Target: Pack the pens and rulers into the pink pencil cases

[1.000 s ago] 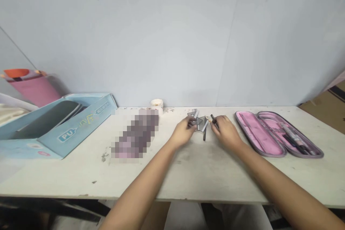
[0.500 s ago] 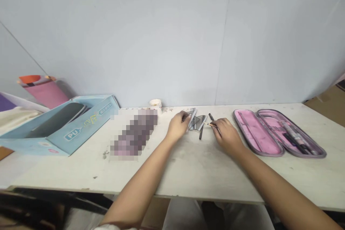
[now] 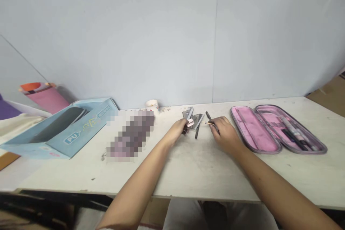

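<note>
Clearly, "PU" is read on the lt-blue box (image 3: 71,137); left hand (image 3: 176,130) and right hand (image 3: 226,132) are held apart, grey set squares (image 3: 193,118) touched by the former, a thin pencil (image 3: 210,123) pinched by the latter.

Long mauve object (image 3: 130,134) pixelated past naming; flat grey translucent pieces (image 3: 194,119) partly under the left hand (image 3: 176,130); thin tan-tipped stick (image 3: 209,123) too small to tell; pale blue cardboard box (image 3: 64,140) cut off by the left edge.

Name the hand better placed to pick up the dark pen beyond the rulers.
Right hand, probably: the dark pen lies just beyond it, while the left hand sits on the other side of the grey set squares.
</note>
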Motion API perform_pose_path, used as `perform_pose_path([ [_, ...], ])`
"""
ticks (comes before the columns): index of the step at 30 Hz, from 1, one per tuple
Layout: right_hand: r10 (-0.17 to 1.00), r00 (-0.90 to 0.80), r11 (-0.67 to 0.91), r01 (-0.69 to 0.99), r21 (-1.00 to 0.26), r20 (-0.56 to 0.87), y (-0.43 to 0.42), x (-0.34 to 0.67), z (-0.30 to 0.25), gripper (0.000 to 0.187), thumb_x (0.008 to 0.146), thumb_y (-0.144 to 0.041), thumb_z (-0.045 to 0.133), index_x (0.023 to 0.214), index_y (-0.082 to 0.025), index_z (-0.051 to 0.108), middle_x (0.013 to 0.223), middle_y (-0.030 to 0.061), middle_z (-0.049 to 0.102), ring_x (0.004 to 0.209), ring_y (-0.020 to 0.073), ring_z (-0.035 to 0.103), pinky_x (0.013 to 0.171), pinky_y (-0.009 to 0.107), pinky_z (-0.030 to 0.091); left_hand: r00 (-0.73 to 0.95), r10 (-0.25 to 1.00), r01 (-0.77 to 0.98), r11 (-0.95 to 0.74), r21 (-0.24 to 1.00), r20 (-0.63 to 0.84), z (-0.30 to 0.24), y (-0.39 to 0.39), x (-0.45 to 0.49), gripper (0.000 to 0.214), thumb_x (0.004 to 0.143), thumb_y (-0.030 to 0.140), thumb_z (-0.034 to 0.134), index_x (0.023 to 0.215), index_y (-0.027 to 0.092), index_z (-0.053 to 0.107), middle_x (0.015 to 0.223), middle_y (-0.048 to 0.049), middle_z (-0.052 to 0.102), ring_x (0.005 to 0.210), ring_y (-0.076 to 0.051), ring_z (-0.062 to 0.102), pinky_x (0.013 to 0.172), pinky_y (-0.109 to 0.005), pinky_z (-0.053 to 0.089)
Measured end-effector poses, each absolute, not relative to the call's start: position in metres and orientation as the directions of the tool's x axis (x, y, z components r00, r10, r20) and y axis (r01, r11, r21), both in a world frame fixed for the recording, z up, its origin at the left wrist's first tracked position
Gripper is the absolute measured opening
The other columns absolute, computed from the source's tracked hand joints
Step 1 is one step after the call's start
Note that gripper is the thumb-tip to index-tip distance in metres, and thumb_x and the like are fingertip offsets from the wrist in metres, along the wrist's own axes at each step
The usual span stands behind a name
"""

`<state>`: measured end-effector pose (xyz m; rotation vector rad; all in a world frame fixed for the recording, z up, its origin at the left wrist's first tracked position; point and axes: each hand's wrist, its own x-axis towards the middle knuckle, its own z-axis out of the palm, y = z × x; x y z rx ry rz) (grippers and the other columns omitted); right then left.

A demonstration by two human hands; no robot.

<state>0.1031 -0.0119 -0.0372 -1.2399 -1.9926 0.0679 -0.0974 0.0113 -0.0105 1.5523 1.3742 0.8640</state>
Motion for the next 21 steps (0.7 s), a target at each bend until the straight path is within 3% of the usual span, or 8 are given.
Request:
perform_pose_path([
  [2,0.774,-0.237,0.541,0.729,-0.420,0.587,-0.012,0.103,-0.037,0.023,0.088,-0.024,0.037,0.096,-0.016,0.058,0.093,0.0079,0.061,0.092,0.0203,0.048,0.081,0.031,0.037,0.223,0.966,0.149,0.102,0.984,-0.134,-0.010,0.010,-0.086,0.021,0.075,0.035,0.035,0.070,0.017,0.044,0.061,0.0008,0.045,0.053,-0.011,0.042,0.053,-0.024,0.034],
  [4,0.765,-0.247,0.557,0.717,-0.420,0.594,-0.013,0.104,-0.037,0.024,0.088,-0.024,0.036,0.096,-0.016,0.058,0.092,0.0079,0.060,0.092,0.0203,0.048,0.081,0.031,0.037,0.289,0.937,0.074,0.184,0.980,-0.198,-0.011,0.010,-0.077,0.022,0.074,0.036,0.036,0.068,0.017,0.044,0.059,0.0013,0.044,0.050,-0.010,0.040,0.051,-0.023,0.032],
  [14,0.758,-0.268,0.548,0.756,-0.358,0.595,-0.015,0.104,-0.035,0.026,0.089,-0.024,0.035,0.097,-0.017,0.059,0.091,0.0079,0.060,0.092,0.0200,0.048,0.081,0.031,0.037,0.378,0.882,0.038,0.287,0.957,-0.280,-0.021,0.015,-0.075,0.025,0.076,0.038,0.031,0.060,0.019,0.036,0.051,0.0046,0.031,0.043,-0.008,0.028,0.044,-0.022,0.022],
  [21,0.726,-0.328,0.589,0.749,-0.302,0.605,-0.015,0.097,-0.040,0.029,0.090,-0.026,0.033,0.094,-0.017,0.060,0.088,0.0078,0.061,0.090,0.0205,0.047,0.079,0.031,0.038,0.380,0.897,0.026,0.236,0.971,-0.228,-0.030,0.008,-0.066,0.032,0.080,0.046,0.036,0.065,0.018,0.037,0.053,0.0045,0.035,0.045,-0.007,0.033,0.043,-0.020,0.024],
])
